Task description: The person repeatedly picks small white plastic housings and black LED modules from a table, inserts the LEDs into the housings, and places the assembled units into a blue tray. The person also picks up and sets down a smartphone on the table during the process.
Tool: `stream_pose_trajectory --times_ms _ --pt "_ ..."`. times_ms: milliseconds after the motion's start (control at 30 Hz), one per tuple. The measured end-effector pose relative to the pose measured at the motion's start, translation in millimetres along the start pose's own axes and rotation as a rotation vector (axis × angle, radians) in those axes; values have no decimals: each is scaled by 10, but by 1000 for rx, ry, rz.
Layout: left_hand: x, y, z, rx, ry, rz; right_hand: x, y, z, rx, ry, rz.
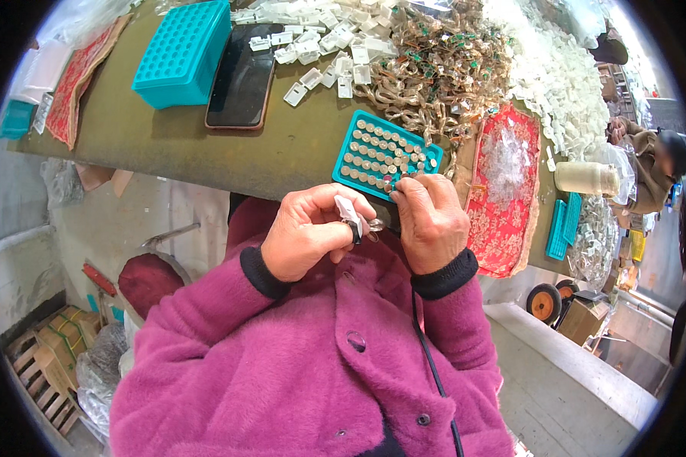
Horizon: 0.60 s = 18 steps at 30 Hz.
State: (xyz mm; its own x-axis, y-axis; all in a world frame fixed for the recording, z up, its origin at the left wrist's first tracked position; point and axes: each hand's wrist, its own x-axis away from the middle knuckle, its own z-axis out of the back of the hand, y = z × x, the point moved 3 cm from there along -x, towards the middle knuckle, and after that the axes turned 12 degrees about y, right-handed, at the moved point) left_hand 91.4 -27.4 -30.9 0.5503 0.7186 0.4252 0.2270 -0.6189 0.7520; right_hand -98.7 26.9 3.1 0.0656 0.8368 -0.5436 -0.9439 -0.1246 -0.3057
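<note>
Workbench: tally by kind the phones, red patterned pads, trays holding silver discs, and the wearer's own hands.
Phone: 1
Red patterned pads: 2, left pad and right pad
Tray holding silver discs: 1
Hands: 2, left hand and right hand
Total: 6

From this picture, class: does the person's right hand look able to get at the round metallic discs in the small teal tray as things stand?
Probably yes: the right hand is at the near edge of the teal tray, and most discs lie uncovered, with nothing apparent in between.
</note>
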Motion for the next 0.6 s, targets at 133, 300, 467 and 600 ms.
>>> stream_pose_trajectory --times_ms 133,300,467,600 --pt "-38 -4 -15 84 -8 7 -27 -6 -4 60 -21 28" --pt "1 -41 -78 33 24 35 -28 10 36 15 -15 33" --pt "20 -69 -81 14 25 30 -35 -4 115 -103 185 5" --pt "12 -75 -50 -14 -15 12 61 -131 270 -370 236 -4"
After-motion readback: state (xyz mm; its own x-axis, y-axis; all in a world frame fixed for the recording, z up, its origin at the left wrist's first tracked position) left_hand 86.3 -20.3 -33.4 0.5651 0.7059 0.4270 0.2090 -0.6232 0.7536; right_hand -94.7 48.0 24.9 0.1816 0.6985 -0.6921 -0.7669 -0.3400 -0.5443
